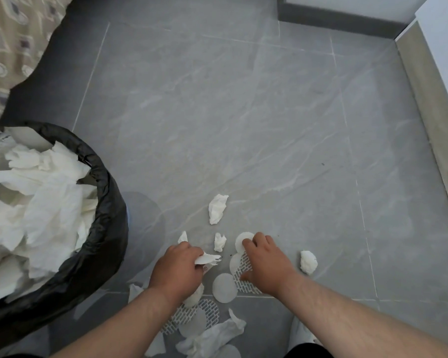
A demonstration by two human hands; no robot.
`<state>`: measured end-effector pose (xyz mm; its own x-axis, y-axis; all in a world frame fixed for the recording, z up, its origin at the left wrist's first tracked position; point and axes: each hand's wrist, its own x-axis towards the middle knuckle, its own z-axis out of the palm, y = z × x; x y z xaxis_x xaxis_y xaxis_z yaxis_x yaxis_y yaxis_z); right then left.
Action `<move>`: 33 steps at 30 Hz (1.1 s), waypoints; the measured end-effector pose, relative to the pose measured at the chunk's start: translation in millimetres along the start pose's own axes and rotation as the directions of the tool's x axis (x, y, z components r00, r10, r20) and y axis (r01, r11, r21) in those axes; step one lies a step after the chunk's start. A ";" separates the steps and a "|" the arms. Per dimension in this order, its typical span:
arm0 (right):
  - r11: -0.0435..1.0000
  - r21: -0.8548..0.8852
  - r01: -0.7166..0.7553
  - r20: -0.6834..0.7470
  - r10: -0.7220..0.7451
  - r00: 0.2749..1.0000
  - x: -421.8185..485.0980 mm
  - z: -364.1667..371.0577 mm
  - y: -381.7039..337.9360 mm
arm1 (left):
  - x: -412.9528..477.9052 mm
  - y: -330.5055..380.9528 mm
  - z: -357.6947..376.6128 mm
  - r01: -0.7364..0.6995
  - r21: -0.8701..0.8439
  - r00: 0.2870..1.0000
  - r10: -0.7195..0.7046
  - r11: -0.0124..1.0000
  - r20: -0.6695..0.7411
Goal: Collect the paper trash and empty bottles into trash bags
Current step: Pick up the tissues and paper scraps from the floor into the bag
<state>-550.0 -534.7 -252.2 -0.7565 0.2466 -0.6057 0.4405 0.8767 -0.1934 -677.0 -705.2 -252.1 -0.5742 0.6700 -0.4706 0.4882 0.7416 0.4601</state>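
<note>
Our left hand (177,270), at six o'clock in the view, has its fingers curled tight around a crumpled tissue (209,259); only the torn white end of it shows, sticking out toward three o'clock. Our right hand (265,264) lies just beside it. Its fingers are bent and close together over a lattice-printed wrapper (243,267), with the thumb tip against the wrapper's near edge. The palm hides most of the wrapper, so we cannot tell whether it has left the grey tile floor (243,125).

Around the hands lie loose scraps:
- a larger tissue wad (217,209) at twelve o'clock
- a small scrap (219,242) between the hands
- a tissue ball (308,262) at three o'clock
- a round white pad (225,288) near the wrists

More paper at six o'clock is partly covered by our forearms.

The black trash bag (109,228) stands at nine o'clock. It is heaped with white tissues (44,202), and its far side is cut off by the frame edge.
</note>
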 end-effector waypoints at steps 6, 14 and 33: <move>1.000 0.013 -0.020 -0.007 0.020 1.000 1.8 2.4 1.2 | 3.0 7.5 -3.9 -0.013 -0.031 0.999 0.012 0.999 -0.032; 0.986 0.089 -0.139 0.106 0.130 0.986 5.2 -17.0 7.1 | 6.6 25.2 -22.8 -0.053 -0.098 0.998 0.050 0.994 -0.035; 0.758 0.650 0.049 -0.285 0.184 0.941 -122.4 -277.4 -110.7 | -119.7 81.1 -275.1 -0.181 -0.215 0.928 0.095 0.960 -0.360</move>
<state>-640.2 -547.3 57.5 -0.7684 0.5105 -0.3858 0.6115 0.4081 -0.6779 -749.5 -734.7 48.6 -0.7236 0.6794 -0.1218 0.4315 0.5830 0.6884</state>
